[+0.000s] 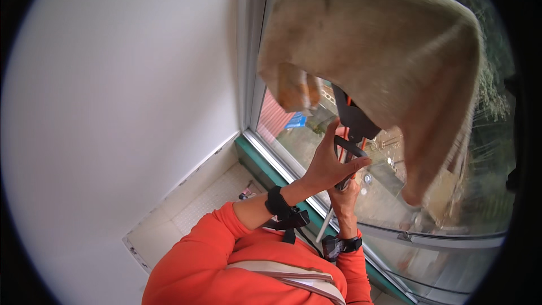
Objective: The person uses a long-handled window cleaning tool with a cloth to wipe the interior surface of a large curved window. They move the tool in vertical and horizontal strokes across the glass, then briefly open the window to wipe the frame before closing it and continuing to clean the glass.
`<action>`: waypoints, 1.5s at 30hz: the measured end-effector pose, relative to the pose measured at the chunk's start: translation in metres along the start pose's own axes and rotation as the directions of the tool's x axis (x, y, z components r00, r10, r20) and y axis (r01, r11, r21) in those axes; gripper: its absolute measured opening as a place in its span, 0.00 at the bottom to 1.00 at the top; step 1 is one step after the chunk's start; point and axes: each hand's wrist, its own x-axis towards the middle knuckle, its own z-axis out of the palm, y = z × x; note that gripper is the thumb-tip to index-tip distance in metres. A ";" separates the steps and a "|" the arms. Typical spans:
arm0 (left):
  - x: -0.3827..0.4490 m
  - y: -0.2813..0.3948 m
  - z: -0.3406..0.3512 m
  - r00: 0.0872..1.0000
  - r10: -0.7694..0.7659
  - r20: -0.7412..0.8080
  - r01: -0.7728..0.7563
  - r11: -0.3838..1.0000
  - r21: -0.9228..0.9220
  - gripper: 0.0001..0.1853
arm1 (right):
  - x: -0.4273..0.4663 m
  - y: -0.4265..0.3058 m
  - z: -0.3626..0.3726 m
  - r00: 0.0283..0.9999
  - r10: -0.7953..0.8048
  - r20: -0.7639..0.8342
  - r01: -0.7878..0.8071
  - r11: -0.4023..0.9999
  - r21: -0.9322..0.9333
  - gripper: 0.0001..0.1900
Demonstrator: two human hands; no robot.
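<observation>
A worn beige cloth (pixel 372 38) is draped over the head of a mop-like tool, blurred as if moving, in front of the window glass. Part of its black plastic head (pixel 355 118) shows under the cloth, with orange rods beside it. My left hand (pixel 324 163) is at the black loop-shaped lever (pixel 351 147) below that head, thumb and forefinger against it; its other fingers are hidden. Lower down, my right hand (pixel 345 199) is wrapped around the tool's pole, whose pale lower end (pixel 325 224) sticks out towards my body.
A large window pane (pixel 444 216) in a metal frame (pixel 271 152) stands before me, above a green sill (pixel 258 165). Its curved-looking lower rail (pixel 449 241) crosses at right. A white wall (pixel 127 93) rises on the left, with a tiled floor (pixel 207 199) below.
</observation>
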 end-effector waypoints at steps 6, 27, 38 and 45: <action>-0.006 -0.046 -0.012 0.994 -0.075 -0.074 0.074 0.997 -0.014 0.32 | -0.023 0.020 0.005 0.994 0.065 0.086 -0.039 0.959 -0.279 0.27; -0.148 -0.178 0.064 0.402 -0.731 0.551 0.858 0.511 0.053 0.14 | -0.259 0.099 -0.108 0.959 0.278 0.059 -0.246 0.915 -0.318 0.27; -0.140 -0.144 0.046 0.399 -0.769 0.499 0.822 0.541 0.175 0.18 | -0.461 0.177 -0.175 0.701 0.686 0.194 -0.574 0.704 -0.417 0.14; -0.085 -0.131 -0.023 0.606 -0.732 0.313 0.745 0.660 0.100 0.16 | -0.356 0.179 -0.080 0.710 0.703 0.031 -0.608 0.635 -0.477 0.14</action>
